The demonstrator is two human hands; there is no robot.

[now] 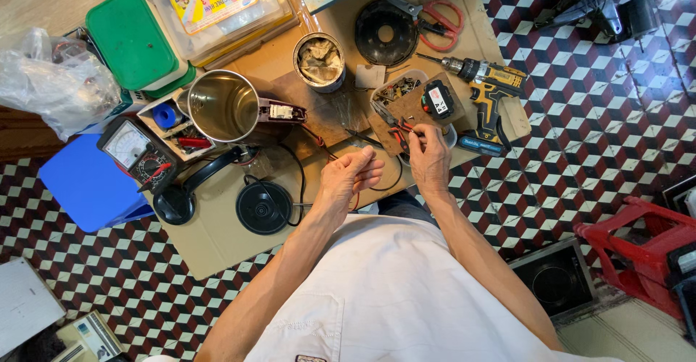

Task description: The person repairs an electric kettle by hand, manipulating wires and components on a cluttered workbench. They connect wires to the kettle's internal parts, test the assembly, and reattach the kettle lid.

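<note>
Head view: work sits at frame centre.
Left hand (353,176): fingers pinch red wire (324,149); keep it taut.
Right hand (429,159): fingers clenched on red-handled pliers (401,131); squeeze squarely.

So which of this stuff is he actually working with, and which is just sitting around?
In use:
right hand on red-handled pliers
left hand pinching a red wire
steel kettle

Lying about:
cordless drill
scissors
multimeter
green lid

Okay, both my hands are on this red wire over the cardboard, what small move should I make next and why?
Probably bring the pliers onto the red wire. Your right hand grips them by the red handles, and your left hand pinches the wire close beside it, so the wire seems ready to be gripped or cut. The wire's end is hidden.
</note>
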